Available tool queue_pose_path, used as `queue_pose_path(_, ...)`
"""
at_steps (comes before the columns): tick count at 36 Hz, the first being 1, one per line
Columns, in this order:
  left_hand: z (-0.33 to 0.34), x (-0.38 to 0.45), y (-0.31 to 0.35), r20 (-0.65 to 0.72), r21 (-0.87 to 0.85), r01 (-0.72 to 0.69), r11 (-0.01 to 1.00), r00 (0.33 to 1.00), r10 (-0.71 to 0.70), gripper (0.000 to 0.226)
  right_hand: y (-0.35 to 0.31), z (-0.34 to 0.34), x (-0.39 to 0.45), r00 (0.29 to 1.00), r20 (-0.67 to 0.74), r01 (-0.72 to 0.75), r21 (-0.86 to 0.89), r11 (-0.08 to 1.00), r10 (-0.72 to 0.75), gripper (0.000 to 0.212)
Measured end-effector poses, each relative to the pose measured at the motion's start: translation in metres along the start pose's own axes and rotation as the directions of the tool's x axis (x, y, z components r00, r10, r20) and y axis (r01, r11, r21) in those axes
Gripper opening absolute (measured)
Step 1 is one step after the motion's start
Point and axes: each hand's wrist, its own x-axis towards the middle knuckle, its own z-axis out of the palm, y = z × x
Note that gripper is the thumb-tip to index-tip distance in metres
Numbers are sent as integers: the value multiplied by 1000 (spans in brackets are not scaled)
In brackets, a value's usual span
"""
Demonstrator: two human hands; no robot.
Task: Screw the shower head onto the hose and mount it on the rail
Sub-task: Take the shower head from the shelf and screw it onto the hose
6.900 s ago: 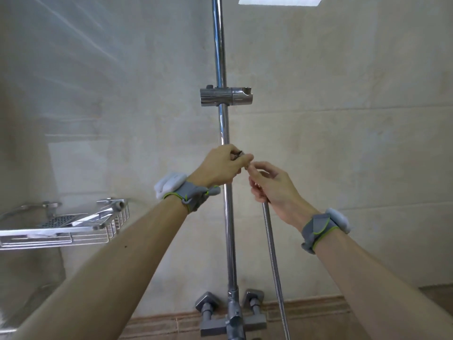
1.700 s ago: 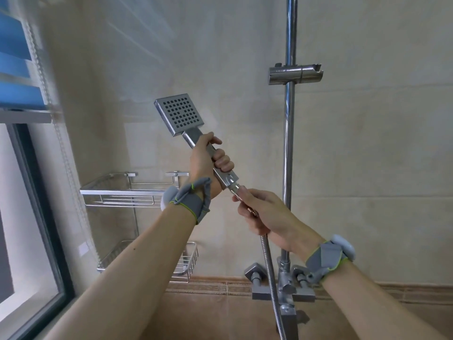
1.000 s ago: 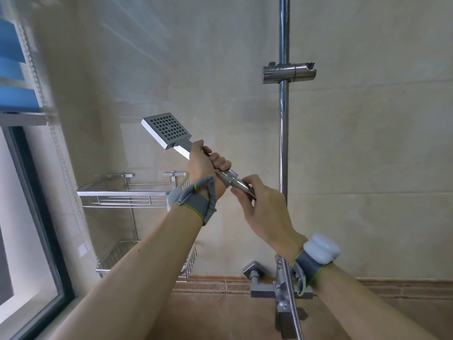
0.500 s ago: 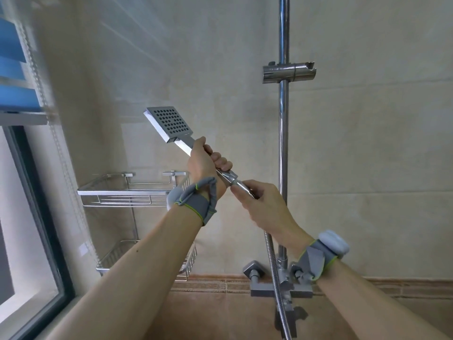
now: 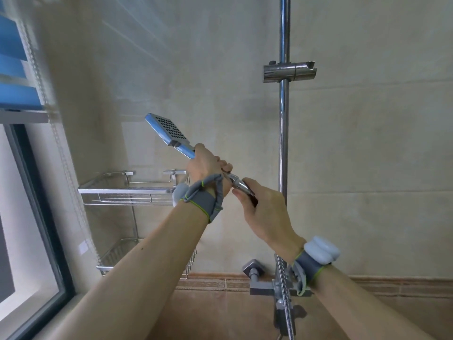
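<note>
Threading stage: left hand (image 5: 208,168) clenched on head (image 5: 169,130) handle, right hand (image 5: 266,212) fingers (image 5: 241,193) pinching hose (image 5: 282,271) nut (image 5: 239,184) just past them. Risk, judged: cross-threading if head tilts; holder (image 5: 289,72) waits above, empty.

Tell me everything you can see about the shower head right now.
The shower head has a flat square face dotted with rows of nozzle holes and a straight, flat handle, all in shiny metal-look finish tinted blue by reflection. It is tilted, head up and to the left, well left of the rail. The left hand grips its handle; the right hand pinches the hose nut at its lower end.
</note>
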Motion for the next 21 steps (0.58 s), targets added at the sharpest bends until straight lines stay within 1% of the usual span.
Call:
queue_pose_path(4,6,0,3,-27,-43,34,998,999,-35,27,2,-1,0,1000,11,-26,64,998,26,19)
queue_pose_path(6,7,2,3,-27,-31,29,999,999,-30,27,4,-2,1,1000,4,-8,38,999,8,21)
queue_pose_path(10,1,0,2,-7,-17,41,999,999,-41,29,6,-2,1,999,5,34,-78,996,-34,35)
queue_pose_path(12,-2,-2,0,-9,17,12,1000,1000,-11,29,4,-4,1,999,23,26,-59,998,-25,29)
queue_pose_path(14,-4,-2,-1,-11,31,-4,1000,1000,5,30,1,-7,3,996,63,-70,73,995,65,20)
queue_pose_path(16,-4,-3,0,16,9,23,1000,1000,-23,32,1,-9,6,971,150,-217,211,953,188,15)
queue_pose_path(17,-4,-3,1,39,-36,50,998,998,-49,34,1,-9,7,955,186,-275,257,926,232,14)
queue_pose_path(19,0,-5,3,77,-111,80,991,994,-72,36,-1,-9,8,919,241,-382,350,855,312,17)
queue_pose_path(21,6,-7,3,65,-111,49,993,997,-42,34,-4,-10,9,870,305,-487,418,767,387,24)
